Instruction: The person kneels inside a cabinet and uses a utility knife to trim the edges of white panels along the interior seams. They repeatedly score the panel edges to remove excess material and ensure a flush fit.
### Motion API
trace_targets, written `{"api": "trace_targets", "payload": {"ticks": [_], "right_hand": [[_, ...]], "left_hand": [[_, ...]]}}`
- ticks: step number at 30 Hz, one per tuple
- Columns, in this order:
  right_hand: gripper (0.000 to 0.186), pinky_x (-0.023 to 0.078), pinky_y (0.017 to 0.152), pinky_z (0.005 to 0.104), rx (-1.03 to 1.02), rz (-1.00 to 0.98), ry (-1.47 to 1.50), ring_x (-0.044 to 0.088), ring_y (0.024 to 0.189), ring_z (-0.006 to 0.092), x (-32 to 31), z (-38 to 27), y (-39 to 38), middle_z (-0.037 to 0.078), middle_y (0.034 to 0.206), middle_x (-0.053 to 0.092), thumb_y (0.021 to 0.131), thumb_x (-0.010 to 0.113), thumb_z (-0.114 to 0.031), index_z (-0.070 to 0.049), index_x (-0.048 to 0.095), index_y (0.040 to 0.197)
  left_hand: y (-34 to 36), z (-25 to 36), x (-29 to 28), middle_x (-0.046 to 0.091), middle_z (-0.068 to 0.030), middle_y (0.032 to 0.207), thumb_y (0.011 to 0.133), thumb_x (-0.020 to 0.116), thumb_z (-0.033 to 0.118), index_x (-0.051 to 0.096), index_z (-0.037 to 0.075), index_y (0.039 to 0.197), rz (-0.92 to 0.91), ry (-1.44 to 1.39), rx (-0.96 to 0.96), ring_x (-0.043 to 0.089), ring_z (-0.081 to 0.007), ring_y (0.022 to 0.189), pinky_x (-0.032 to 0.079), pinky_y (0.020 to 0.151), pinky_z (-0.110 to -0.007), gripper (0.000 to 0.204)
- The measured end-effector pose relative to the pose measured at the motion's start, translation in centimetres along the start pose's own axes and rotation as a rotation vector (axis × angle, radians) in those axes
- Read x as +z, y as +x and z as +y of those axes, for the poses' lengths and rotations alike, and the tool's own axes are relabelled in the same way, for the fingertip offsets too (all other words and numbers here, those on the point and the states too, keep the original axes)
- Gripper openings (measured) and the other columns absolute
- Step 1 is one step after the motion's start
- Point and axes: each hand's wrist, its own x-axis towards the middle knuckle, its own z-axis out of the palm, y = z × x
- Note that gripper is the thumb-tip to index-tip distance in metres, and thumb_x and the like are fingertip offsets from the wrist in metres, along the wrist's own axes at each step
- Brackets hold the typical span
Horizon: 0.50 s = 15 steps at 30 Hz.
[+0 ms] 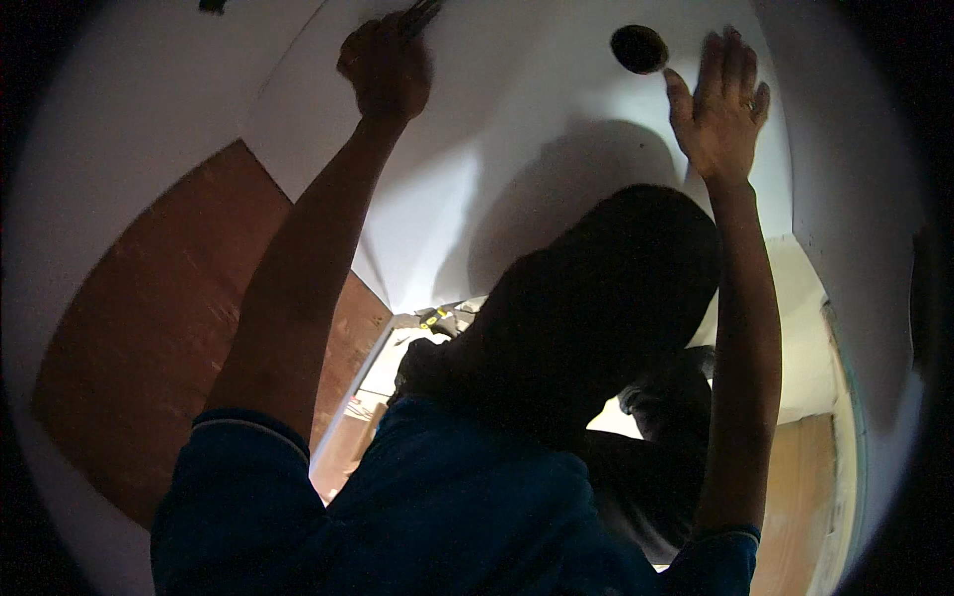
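Observation:
My left hand (pixel 388 74) is raised at the upper left, closed round a dark, slender tool (pixel 422 14) whose kind I cannot make out; its end runs out of the top of the view. On the right, my right hand (pixel 723 119) lies flat with fingers stretched against a white panel (pixel 527 79). A dark round hole (pixel 639 50) shows in that panel, just left of my right fingers. Both forearms are bare below short blue sleeves.
A brown wooden board (pixel 159 338) slants at the left. My dark-clad leg (pixel 596 298) is bent up between my arms. Yellow and black items (pixel 435 318) lie low beyond it. More white wall (pixel 855 179) and a light wood surface (pixel 800 487) are at the right.

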Motion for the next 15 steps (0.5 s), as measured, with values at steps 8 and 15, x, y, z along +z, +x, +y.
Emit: {"api": "trace_targets", "payload": {"ticks": [8, 15], "right_hand": [[0.083, 0.016, 0.129, 0.0602, 0.214, -0.195, -0.012, 0.021, 0.16, 0.0391, -2.8, -0.9, 1.6, 0.022, 0.172, 0.026, 0.102, 0.051, -0.057, 0.0, 0.037, 0.161], [0.085, 0.015, 0.129, 0.0615, 0.358, -0.104, -0.109, 0.023, 0.162, 0.0318, -3.4, -2.3, 1.0, 0.009, 0.176, 0.025, 0.1, 0.039, -0.076, -0.024, 0.037, 0.166]], "left_hand": [[-0.3, -0.6, 2.7, 0.058, -0.0205, 0.138, 0.099, 0.061, 0.02, 0.054, 0.003, 0.143, -0.039, -0.084, 0.015, 0.047, -0.0441, 0.133, 0.031, 0.113, -0.061, 0.048], [-0.7, -2.5, 1.9, 0.054, -0.0243, 0.141, 0.105, 0.057, 0.025, 0.053, 0.002, 0.145, 0.014, -0.131, 0.018, 0.045, -0.0443, 0.133, 0.029, 0.114, -0.062, 0.047]]}}
